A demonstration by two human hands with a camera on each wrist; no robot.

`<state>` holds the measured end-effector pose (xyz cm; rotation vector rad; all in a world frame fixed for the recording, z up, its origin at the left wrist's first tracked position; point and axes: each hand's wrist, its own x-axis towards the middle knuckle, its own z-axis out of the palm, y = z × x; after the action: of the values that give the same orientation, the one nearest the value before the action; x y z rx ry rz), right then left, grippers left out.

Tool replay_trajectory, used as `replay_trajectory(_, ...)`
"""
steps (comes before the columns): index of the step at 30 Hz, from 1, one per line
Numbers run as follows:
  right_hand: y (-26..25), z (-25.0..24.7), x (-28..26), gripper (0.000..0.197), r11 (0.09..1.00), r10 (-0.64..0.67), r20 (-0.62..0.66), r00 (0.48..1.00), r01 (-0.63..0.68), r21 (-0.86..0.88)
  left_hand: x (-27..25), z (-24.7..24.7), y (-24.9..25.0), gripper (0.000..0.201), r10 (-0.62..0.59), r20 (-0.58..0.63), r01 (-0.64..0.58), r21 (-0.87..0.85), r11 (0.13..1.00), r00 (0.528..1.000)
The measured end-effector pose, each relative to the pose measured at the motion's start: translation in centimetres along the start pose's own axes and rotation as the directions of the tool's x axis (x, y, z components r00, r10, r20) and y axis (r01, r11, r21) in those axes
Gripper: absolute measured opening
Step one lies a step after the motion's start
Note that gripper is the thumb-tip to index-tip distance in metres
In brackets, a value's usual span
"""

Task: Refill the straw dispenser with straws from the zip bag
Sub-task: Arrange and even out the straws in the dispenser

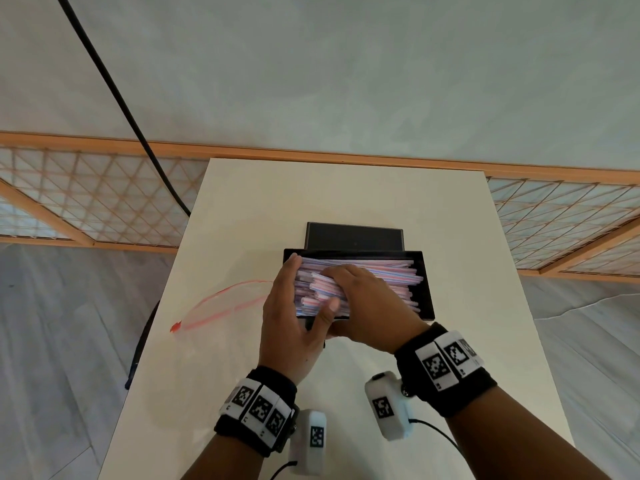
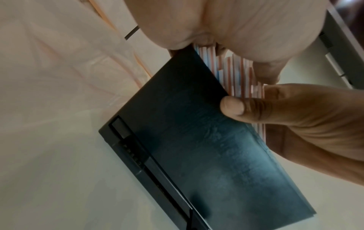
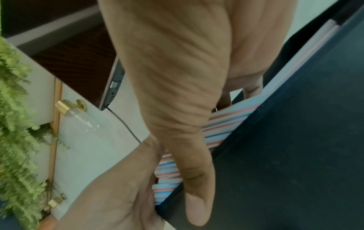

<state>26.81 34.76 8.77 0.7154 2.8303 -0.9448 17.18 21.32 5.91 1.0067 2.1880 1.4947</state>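
The black straw dispenser (image 1: pixel 428 292) stands open mid-table, its lid (image 1: pixel 353 237) raised behind it. Striped pink, blue and white straws (image 1: pixel 384 271) fill it, heaped above the rim. My left hand (image 1: pixel 304 285) holds straight fingers flat against the straws' left ends, thumb lying over the pile. My right hand (image 1: pixel 349 292) lies on top of the straws; its thumb (image 2: pixel 232 107) presses the dispenser's front wall (image 3: pixel 285 140). The clear zip bag (image 1: pixel 221 303) with a red zip lies flat, left of the dispenser. In the right wrist view the straws (image 3: pixel 226 121) show between both hands.
The white table (image 1: pixel 346 188) is narrow, with edges close on the left and right. A black cable (image 1: pixel 121 98) hangs down past its far left corner. A wooden lattice screen (image 1: pixel 86 202) runs behind. Green foliage (image 3: pixel 15 124) shows in the right wrist view.
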Motion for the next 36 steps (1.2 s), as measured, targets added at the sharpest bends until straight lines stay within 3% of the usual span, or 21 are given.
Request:
replay_trajectory(4,0.1,0.1,1.2,0.070,1.000,0.016,0.049,0.999,-0.016,0.005,0.0,0.0,0.0,0.080,-0.011,0.002,0.011,-0.013,1.000,1.000)
replay_trajectory(7,-0.1,-0.1,2.0,0.067,1.000,0.020,0.075,0.997,-0.019,-0.014,0.0,-0.1,-0.1,0.077,-0.020,0.000,0.020,-0.013,1.000,1.000)
replay_trajectory(16,-0.6,-1.1,3.3,0.102,1.000,0.007,0.220,0.975,-0.009,0.007,0.0,-0.1,-0.1,0.068,-0.013,0.009,0.014,-0.018,1.000,1.000)
replay_trajectory(22,-0.6,-1.1,3.3,0.104,0.999,-0.020,0.210,0.977,0.013,0.031,0.0,-0.2,-0.4,0.065,-0.007,0.021,0.007,-0.015,1.000,1.000)
replay_trajectory(28,-0.4,-0.6,3.5,0.093,1.000,-0.016,0.172,0.985,0.019,-0.020,0.0,-0.2,-0.3,0.068,-0.007,0.010,0.007,-0.052,0.999,1.000)
replay_trajectory(36,-0.2,-0.2,3.6,0.098,0.999,-0.039,0.154,0.987,0.040,-0.003,0.0,-0.2,-0.6,0.067,0.014,0.005,-0.014,-0.045,0.999,1.000)
